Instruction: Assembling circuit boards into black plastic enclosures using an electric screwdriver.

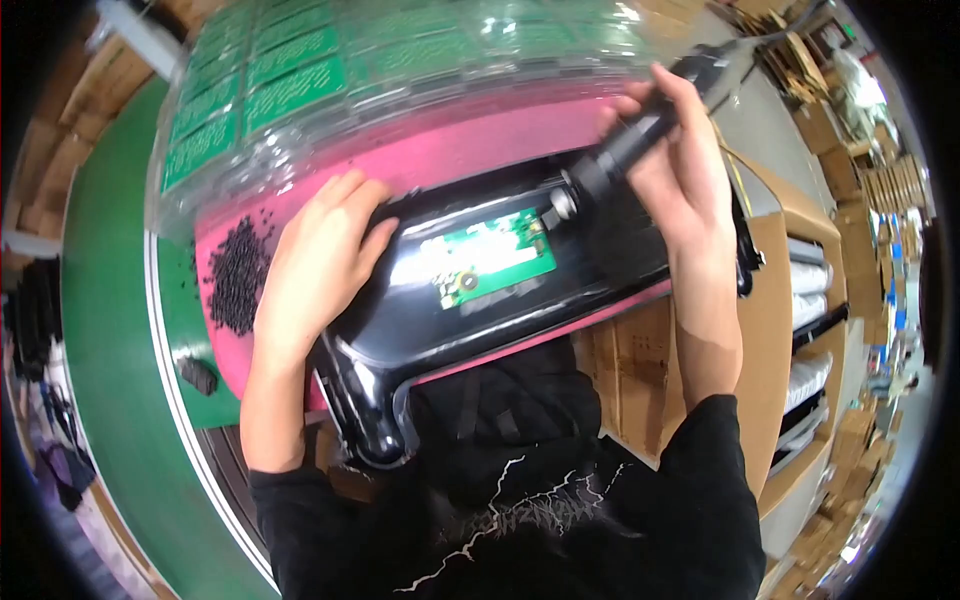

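right fingers [668,120] wrapped round black screwdriver [628,140] | tip on green board [490,258] | left fingers [345,215] flat, open on black housing [500,300]

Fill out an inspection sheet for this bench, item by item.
Surface: pink mat on a green conveyor belt.
Job's things: glossy black housing holding a green circuit board; black electric screwdriver tip at the board's corner.
Clutter: pile of small black screws; clear trays of green boards.
Grippers: left hand presses the housing; right hand grips the screwdriver.
Cables: screwdriver cord.
Surroundings: cardboard boxes.
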Demonstrator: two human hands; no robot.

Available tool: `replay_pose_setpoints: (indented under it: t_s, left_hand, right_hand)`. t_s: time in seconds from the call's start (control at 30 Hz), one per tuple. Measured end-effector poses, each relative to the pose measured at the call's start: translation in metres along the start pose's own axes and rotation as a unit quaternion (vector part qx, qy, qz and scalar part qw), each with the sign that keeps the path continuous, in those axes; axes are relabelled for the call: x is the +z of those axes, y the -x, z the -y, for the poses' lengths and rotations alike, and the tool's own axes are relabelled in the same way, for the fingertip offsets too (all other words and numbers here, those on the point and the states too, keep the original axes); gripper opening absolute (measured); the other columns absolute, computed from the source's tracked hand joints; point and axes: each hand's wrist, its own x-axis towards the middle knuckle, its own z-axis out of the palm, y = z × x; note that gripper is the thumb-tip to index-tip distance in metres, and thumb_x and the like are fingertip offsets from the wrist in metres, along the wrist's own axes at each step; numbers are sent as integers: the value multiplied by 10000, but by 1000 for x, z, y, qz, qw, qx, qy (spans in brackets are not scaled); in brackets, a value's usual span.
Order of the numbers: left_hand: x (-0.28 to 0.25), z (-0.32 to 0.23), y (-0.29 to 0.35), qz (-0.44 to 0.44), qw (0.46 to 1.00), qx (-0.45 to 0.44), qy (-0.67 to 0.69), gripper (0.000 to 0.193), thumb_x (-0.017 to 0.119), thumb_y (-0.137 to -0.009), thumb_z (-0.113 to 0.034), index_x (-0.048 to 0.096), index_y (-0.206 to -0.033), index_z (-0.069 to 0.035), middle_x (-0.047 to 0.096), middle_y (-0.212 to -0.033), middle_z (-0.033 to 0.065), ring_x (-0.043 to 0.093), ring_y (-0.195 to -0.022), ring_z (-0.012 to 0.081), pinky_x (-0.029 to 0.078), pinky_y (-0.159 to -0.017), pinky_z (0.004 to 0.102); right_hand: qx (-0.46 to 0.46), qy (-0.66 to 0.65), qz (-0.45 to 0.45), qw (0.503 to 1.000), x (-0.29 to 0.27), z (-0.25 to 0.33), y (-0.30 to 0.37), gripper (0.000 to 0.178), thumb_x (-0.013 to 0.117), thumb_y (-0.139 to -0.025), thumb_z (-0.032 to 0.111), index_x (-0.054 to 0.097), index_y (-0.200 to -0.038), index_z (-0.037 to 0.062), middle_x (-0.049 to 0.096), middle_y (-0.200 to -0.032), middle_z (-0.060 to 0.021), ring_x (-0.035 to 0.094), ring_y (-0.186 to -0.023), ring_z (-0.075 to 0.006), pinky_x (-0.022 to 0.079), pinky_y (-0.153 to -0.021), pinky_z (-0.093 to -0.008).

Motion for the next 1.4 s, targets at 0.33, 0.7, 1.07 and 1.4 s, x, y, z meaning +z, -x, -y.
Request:
replay_pose_setpoints:
  t_s: [0.33, 0.7, 1.07, 1.4]
  left_hand:
    - [-43, -18, 7, -4, 996, 73, -42, 116, 637, -816, 37, 633, -931, 55, 590, -860, 198, 601, -767, 410, 469, -675, 418]
    - [-122, 17, 203, -546, 793, -131, -236, 332, 737, -897, -224, 636, -731, 45, 587, -621, 88, 475, -560, 177, 433, -555, 351]
    - [-131, 18, 246, -643, 570, -302, 414, 128, 669, -884, -236, 632, -886, -113, 698, -801, 53, 595, -626, 115, 421, -502, 252]
    - [-141, 126, 272, -705, 487, -260, 446, 467, 637, -969, -211, 474, -1342, 18, 512, -1330, 172, 534, -1217, 293, 407, -1066, 400]
  right_hand:
    - [-337, 201, -147, 908, -56, 55, 56, 422, 645, -907, 85, 463, -1278, -3, 523, -1121, -77, 571, -1011, -165, 508, -842, -371]
    - [-47, 398, -862, 310, -568, 160, 173, 688, 636, -804, 486, 639, -1180, -90, 571, -1305, -290, 569, -1185, -445, 405, -1037, -504]
    - [14, 335, -696, 636, -691, 138, 280, 481, 707, -761, 487, 679, -928, 37, 660, -886, -114, 641, -750, -228, 512, -603, -378]
    - [-245, 724, -475, 437, -519, 196, 203, 491, 543, -996, 381, 548, -1237, -47, 632, -1190, -259, 608, -1049, -409, 461, -919, -410]
